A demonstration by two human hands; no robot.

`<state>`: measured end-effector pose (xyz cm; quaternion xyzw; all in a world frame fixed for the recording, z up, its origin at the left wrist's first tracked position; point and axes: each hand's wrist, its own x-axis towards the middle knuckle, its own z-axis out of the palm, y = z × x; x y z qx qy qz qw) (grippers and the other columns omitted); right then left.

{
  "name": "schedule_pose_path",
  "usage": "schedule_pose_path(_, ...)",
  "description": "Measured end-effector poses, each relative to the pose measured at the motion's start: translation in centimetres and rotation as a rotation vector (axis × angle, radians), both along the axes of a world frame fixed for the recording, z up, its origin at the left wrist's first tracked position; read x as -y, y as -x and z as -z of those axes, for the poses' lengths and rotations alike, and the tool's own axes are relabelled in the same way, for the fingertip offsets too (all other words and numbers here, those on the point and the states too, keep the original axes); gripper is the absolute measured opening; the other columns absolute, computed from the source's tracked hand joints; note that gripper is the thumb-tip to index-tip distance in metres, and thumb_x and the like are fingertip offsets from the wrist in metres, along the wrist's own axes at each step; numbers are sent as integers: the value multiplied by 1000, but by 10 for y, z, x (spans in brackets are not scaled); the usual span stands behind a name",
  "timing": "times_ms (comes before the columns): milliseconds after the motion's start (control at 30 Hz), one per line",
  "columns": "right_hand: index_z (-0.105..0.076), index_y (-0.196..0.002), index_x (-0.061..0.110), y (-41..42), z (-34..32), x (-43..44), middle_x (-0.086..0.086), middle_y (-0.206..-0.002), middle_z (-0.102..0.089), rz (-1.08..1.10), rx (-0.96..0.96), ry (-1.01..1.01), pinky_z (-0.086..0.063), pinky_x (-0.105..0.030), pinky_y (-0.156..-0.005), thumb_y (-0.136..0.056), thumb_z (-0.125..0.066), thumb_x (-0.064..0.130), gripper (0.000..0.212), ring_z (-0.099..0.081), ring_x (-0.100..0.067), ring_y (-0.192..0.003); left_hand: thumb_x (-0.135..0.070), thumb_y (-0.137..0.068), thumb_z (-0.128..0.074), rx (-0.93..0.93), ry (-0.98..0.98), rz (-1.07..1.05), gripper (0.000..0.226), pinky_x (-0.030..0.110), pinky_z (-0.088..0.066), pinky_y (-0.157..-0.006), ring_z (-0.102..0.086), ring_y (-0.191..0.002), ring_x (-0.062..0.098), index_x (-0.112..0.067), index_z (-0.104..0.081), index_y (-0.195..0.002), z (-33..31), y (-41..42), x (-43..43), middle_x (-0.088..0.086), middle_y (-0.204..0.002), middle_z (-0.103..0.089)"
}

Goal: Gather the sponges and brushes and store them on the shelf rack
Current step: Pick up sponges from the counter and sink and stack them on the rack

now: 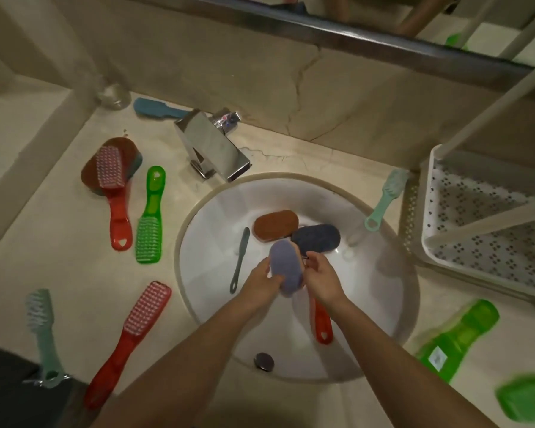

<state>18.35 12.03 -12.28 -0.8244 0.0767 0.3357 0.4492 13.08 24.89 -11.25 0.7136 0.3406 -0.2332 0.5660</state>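
Over the white sink basin (pixel 368 304) my left hand (pixel 261 281) grips a purple-grey oval sponge (pixel 286 268) from the left. My right hand (pixel 322 274) touches its right edge with curled fingers. Under my right wrist a red brush (pixel 322 324) lies in the basin. Just beyond the sponge lie a brown sponge (pixel 275 225), a dark blue sponge (pixel 317 237) and a thin teal brush (pixel 240 259). The cream perforated shelf rack (pixel 476 217) stands at the right.
On the counter left of the sink lie red brushes (pixel 115 193) (pixel 130 338), a green brush (pixel 150 217), a mint brush (pixel 44 332) and a brown sponge (pixel 88 173). A blue brush (pixel 155 108) is behind the chrome faucet (pixel 210 145). Mint (pixel 385 197) and green brushes (pixel 460 335) lie right.
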Motion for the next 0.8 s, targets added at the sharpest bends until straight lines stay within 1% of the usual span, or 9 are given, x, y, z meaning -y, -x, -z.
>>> schedule_pose_path(100,-54,-124,5,-1,5,-3,-7,-112,-58,-6,16,-4,-50,-21,-78,-97,-44,7,29,-59,-23,-102,-15,-98,-49,-17,72,-73,43,27,-47,-81,-58,-108,25,-8,-42,-140,5,-5,4,10,-128,-57)
schedule_pose_path(200,-57,-124,6,-1,2,-8,-5,-100,-64,-11,-37,-74,-46,-10,-61,-95,-41,1,33,-64,-9,-81,-36,-101,-41,-82,116,-165,46,32,-51,-77,-57,-110,26,-14,-39,-140,0,-9,4,11,-131,-55)
schedule_pose_path(300,-62,-114,7,-1,-3,-9,3,-83,-66,-31,-28,-166,-44,-6,-52,-95,-40,-3,31,-65,5,-65,-52,-95,-47,-21,125,-246,49,39,-56,-81,-65,-99,20,-16,-49,-128,-3,-12,-1,5,-113,-65)
schedule_pose_path(433,-66,-109,14,-13,-6,-15,1,-94,-67,-56,71,-193,-51,-13,-69,-96,-45,0,28,-64,5,-80,-41,-88,-63,58,77,-242,24,17,-50,-56,-62,-66,3,-24,-56,-103,-6,-18,-8,-6,-81,-64)
schedule_pose_path(500,-67,-112,15,-22,-4,-17,1,-109,-65,-138,184,-63,-50,-25,-91,-91,-51,-1,32,-60,-7,-101,-36,-87,-60,43,39,-260,11,23,-48,-60,-59,-67,8,-26,-58,-92,-6,-22,-12,-6,-80,-61)
schedule_pose_path(567,-64,-120,18,-31,-1,-17,0,-121,-62,-289,383,146,-46,-33,-99,-85,-58,4,38,-52,-17,-116,-39,-82,-57,37,5,-261,20,28,-48,-63,-60,-75,13,-22,-60,-93,-8,-24,-14,-11,-99,-59)
schedule_pose_path(633,-57,-127,22,-41,3,-17,1,-129,-57,-443,542,344,-40,-35,-105,-82,-62,10,47,-45,-20,-123,-41,-72,-51,52,-17,-250,30,31,-51,-69,-59,-85,13,-23,-58,-96,-9,-24,-15,-27,-115,-40)
schedule_pose_path(733,-37,-143,21,-52,11,-17,-2,-146,-39,-608,510,565,-17,-45,-119,-81,-63,17,67,-21,-27,-143,-39,-74,-51,84,-8,-273,11,32,-50,-74,-55,-81,7,-39,-50,-85,-6,-22,-15,-35,-98,-39)
schedule_pose_path(800,-26,-148,20,-56,16,-17,-3,-153,-29,-665,477,648,-6,-49,-120,-81,-63,18,76,-8,-28,-148,-38,-85,-55,63,-9,-305,8,32,-50,-76,-55,-80,9,-39,-48,-88,0,-22,-16,-24,-88,-50)
